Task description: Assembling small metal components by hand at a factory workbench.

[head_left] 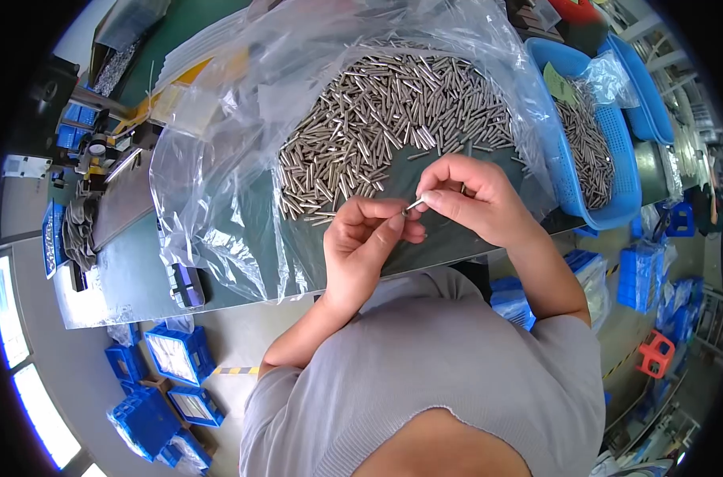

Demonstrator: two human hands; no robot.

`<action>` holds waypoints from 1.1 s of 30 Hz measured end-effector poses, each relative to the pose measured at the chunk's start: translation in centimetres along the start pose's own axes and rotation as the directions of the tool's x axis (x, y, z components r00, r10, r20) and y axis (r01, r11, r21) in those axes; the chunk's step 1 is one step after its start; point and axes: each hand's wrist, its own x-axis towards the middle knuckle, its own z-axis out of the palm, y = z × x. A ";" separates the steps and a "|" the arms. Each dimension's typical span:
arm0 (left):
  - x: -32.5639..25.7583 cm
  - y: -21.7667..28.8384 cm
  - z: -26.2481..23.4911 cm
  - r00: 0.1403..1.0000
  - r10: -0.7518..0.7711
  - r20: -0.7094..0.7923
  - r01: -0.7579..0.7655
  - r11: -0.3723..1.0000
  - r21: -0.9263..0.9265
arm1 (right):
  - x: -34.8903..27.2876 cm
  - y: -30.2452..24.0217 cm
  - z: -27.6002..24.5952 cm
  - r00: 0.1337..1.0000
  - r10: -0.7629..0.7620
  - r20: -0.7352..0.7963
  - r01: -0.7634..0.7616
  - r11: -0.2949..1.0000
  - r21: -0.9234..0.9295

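Note:
My left hand (369,242) and my right hand (473,199) meet over the near edge of the green table. Between the fingertips of both sits one small metal pin (414,206); my right thumb and forefinger pinch its far end, and my left fingers close around its near end, where there seems to be a small ring. Just beyond the hands lies a wide heap of several loose metal pins (393,119) spread on a clear plastic bag (218,183).
A blue mesh basket (624,175) with more pins in a clear bag stands to the right, a second blue basket behind it. Blue trays (174,354) lie on the floor at lower left, blue crates at right. Tools and parts clutter the table's left end.

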 end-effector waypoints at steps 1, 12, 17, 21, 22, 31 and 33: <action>0.0 0.0 0.0 1.000 0.000 0.000 0.000 1.000 0.000 | 0.1 0.1 0.1 1.000 -0.012 -0.002 0.012 0.999 0.034; 0.0 -0.2 -0.3 0.999 0.027 0.032 -0.026 0.999 -0.045 | 0.3 1.3 1.2 0.994 -0.109 0.006 0.109 0.994 -0.028; 0.0 -0.1 0.0 1.000 0.029 0.005 -0.029 0.999 -0.023 | -0.1 0.8 1.3 0.996 0.094 0.005 -0.093 0.995 -0.022; 0.0 -0.1 0.0 1.000 -0.004 0.008 0.005 1.000 -0.021 | -0.2 1.0 0.8 0.996 -0.034 -0.083 0.033 0.999 -0.008; -0.1 -0.1 0.0 1.000 0.006 -0.002 -0.007 0.999 -0.043 | -0.3 1.0 0.3 0.987 0.000 -0.158 0.003 1.000 0.022; -0.1 -0.1 -0.2 1.000 0.019 0.019 -0.017 0.996 -0.084 | 1.9 0.0 -2.1 0.978 0.148 -0.145 -0.168 0.976 -0.140; -0.1 0.0 -0.2 1.000 0.018 0.021 -0.016 0.996 -0.086 | 2.5 0.6 -1.2 0.978 -0.191 -0.083 0.084 0.726 -0.682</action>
